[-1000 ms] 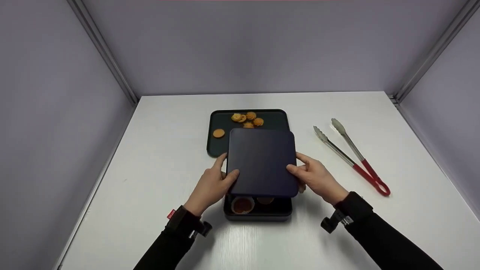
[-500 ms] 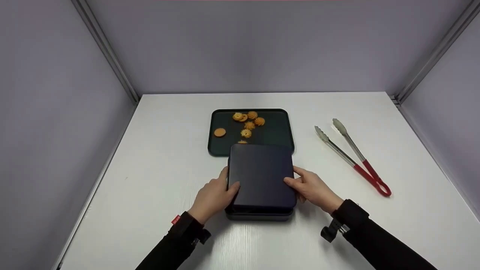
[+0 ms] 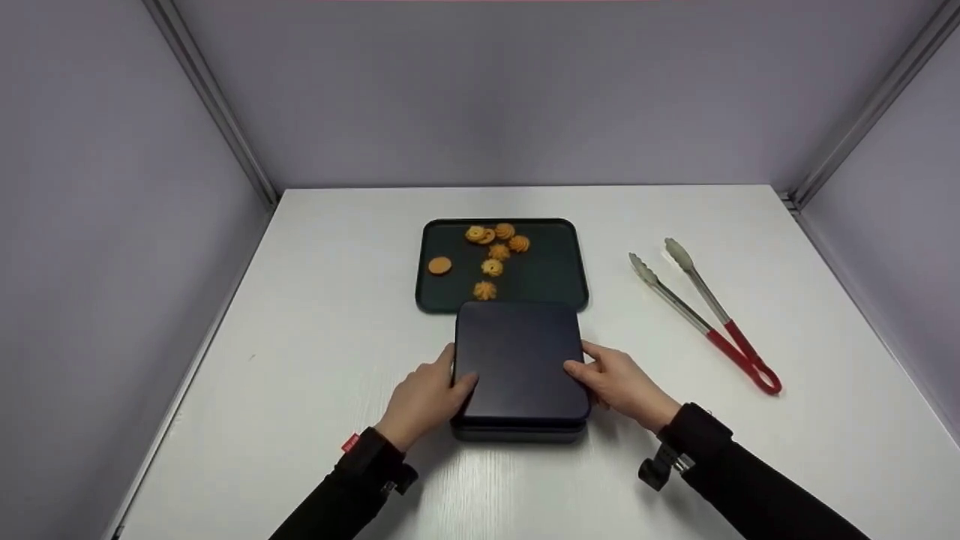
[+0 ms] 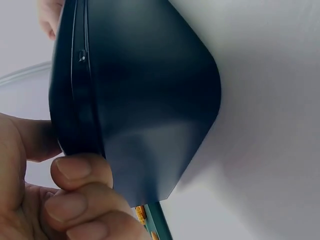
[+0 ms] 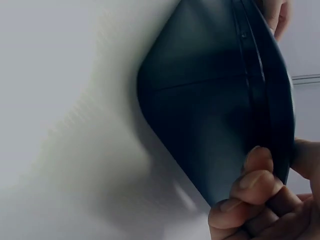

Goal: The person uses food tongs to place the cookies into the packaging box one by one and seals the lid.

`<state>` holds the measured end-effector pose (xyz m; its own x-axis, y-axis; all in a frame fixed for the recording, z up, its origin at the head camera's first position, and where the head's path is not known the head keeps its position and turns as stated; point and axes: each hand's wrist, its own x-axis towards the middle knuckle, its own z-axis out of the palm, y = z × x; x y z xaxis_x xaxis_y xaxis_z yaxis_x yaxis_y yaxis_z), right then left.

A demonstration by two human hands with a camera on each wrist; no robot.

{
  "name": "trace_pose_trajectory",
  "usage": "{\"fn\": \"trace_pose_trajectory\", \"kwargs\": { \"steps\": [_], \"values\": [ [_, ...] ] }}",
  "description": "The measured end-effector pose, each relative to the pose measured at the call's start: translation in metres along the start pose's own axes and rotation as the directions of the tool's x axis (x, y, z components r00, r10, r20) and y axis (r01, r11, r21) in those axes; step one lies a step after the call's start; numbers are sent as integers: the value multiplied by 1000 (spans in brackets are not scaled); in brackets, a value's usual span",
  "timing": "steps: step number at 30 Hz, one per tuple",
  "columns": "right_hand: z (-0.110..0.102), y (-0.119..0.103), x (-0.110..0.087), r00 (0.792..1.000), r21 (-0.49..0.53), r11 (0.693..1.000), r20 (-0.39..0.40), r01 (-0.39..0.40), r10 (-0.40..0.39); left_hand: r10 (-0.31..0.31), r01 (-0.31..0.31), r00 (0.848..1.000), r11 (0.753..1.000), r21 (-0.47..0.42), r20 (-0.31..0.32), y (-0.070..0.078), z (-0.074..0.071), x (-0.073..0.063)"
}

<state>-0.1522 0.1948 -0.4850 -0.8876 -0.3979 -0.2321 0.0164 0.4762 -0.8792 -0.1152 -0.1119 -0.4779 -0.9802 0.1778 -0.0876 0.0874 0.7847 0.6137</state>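
A dark navy lid lies over a dark rectangular tin box, covering its inside. My left hand grips the lid's left edge, thumb on top and fingers against the side. On the opposite edge, my right hand pinches the lid in the same manner. Seen in the left wrist view, the box wall stands on the table below the lid rim, with curled fingertips at the seam. The right wrist view has the lid rim along the box wall; whether it is fully seated I cannot tell.
Behind the box, a dark green tray bears several cookies, its front edge close to the lid. Metal tongs with red handles lie spread on the right of the white table. Grey panels enclose the back and sides.
Both hands have brought the lid down and toward me, onto the box. Its inside, where paper cups showed earlier, is now hidden, and more of the tray shows.
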Motion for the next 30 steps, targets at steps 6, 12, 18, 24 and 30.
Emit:
{"fn": "trace_pose_trajectory", "kwargs": {
  "steps": [6,12,18,24,30],
  "values": [
    [1,4,-2,1000,-33,999,8,-22,22,-19,20,1000,999,-30,23,-1,1,-4],
    [0,5,-6,1000,-124,992,16,-21,23,-38,42,997,997,-67,61,-4,1,-12],
    [-3,4,-12,991,-349,935,-92,56,-94,25,-25,1000,999,-36,-18,-8,3,-16],
    [-7,10,-25,896,-611,737,-100,288,-433,257,-249,964,962,109,-67,-13,1,-25],
    [0,20,-35,829,-676,545,182,496,-528,460,-473,881,850,233,111,-20,4,-32]
  ]
}}
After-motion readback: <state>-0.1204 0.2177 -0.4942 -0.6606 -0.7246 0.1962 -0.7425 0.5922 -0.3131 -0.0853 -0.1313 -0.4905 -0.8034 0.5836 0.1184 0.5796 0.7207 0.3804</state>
